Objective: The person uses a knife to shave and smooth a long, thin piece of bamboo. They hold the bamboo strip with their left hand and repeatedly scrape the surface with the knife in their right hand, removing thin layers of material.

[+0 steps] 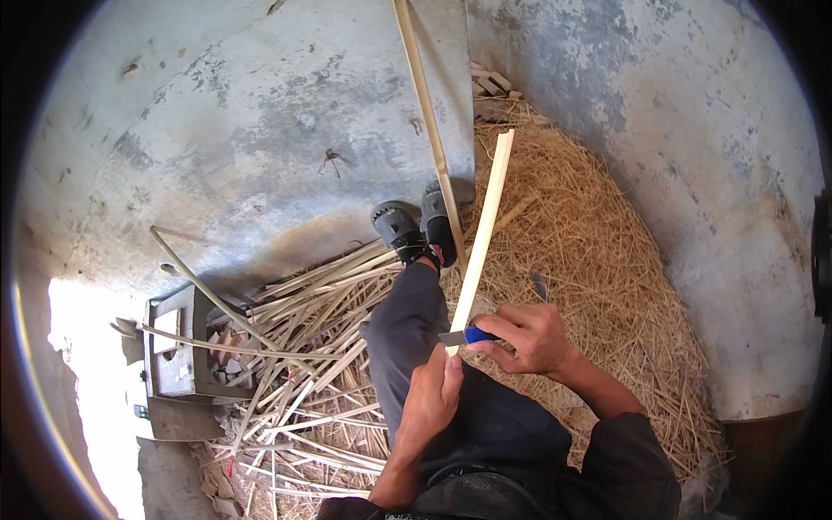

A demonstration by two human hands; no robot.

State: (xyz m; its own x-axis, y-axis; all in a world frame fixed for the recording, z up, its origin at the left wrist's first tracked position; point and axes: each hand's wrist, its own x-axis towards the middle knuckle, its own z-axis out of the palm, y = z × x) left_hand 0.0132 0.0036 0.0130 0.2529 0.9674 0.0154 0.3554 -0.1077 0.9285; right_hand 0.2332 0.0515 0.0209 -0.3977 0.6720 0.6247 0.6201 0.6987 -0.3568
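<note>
My left hand (429, 400) is closed around the near end of a pale, split bamboo strip (487, 221). From there the strip slants up and away, slightly to the right, its far end notched. A knife with a blue handle (477, 334) is gripped in my right hand (530, 338). Its short blade lies across the strip just beyond my left thumb and seems to touch it. Both hands are close together above my lap.
Shavings (572, 234) lie heaped to the right, loose strips (325, 299) to the left. A long bamboo piece (425, 100) slants down past my dark shoes (399, 230). A wooden box (178, 347) stands at the left. Grey walls (260, 113) rise ahead and to the right.
</note>
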